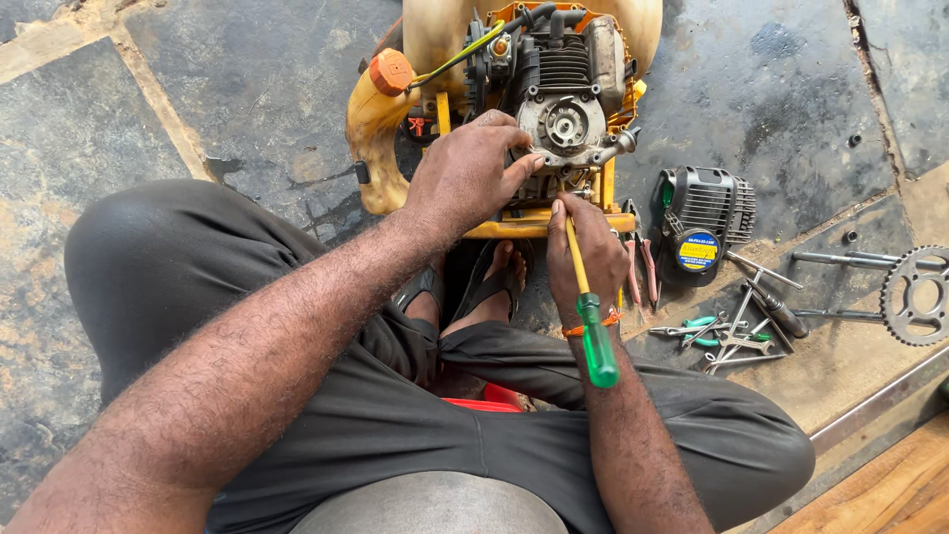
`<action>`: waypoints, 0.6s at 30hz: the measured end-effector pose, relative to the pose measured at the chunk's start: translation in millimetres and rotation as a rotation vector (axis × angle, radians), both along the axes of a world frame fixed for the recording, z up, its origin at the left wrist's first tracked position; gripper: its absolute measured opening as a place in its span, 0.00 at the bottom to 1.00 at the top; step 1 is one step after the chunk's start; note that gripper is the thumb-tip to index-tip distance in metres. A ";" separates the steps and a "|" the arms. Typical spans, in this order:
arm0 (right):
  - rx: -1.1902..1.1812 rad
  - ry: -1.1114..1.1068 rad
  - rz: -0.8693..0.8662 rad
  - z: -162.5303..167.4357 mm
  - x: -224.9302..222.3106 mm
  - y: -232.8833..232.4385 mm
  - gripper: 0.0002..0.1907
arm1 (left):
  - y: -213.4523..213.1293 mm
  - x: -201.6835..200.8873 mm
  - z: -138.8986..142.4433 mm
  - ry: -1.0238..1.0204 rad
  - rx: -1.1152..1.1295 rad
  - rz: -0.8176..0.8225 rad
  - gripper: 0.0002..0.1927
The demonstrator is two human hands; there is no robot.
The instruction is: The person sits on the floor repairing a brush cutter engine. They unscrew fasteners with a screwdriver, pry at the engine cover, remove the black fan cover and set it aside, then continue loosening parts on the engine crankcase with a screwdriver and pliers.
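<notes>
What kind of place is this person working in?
Probably an informal small-engine repair spot on a stone floor: a stripped engine, its removed black cover, loose hand tools and a sprocket lie about.
</notes>
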State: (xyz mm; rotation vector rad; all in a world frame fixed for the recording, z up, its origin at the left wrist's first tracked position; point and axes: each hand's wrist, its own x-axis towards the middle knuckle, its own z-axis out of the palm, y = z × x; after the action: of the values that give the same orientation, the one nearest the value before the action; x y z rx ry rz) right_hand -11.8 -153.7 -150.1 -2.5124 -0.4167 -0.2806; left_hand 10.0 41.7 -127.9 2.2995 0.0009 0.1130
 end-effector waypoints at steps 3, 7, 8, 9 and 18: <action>-0.026 -0.013 0.039 -0.2 -0.8 -0.5 0.08 | 0.1 1.1 -1.1 -0.020 -0.001 -0.001 0.18; -0.007 -0.011 0.044 -0.7 0.1 -0.9 0.08 | 0.0 3.0 -2.1 -0.011 0.002 -0.012 0.17; -0.004 -0.013 0.043 -0.8 0.2 -0.7 0.08 | -0.1 3.1 -2.1 -0.008 -0.002 -0.009 0.17; -0.007 -0.012 0.041 -0.9 -0.3 -0.5 0.08 | -0.3 2.7 -2.0 -0.004 -0.006 -0.006 0.17; -0.026 -0.002 0.020 -1.8 1.3 0.5 0.08 | -1.0 4.6 0.9 -0.012 0.010 -0.009 0.18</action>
State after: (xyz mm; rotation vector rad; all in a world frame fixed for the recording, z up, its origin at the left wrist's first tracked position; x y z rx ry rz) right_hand -10.5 -153.2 -151.9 -2.5314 -0.4491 -0.2711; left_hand 14.6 40.7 -127.0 2.3087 -0.0163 0.1226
